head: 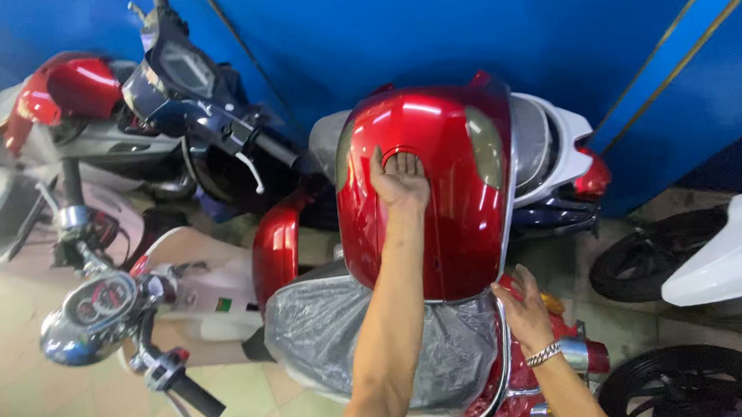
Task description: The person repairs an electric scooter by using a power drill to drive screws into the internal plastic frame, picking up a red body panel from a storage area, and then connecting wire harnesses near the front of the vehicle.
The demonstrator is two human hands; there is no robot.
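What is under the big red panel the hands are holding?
Under the red panel lies a seat wrapped in grey plastic; the part beneath the panel is hidden.

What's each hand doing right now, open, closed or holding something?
Left hand: open, palm flat on the red scooter body panel, fingers at its round recess.
Right hand: open, fingers against the panel's lower right edge, not closed around it.

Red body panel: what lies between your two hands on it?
In the head view, only glossy red body panel stretches from the left hand, in its round recess, to the right hand at its lower edge, above the plastic-wrapped seat.
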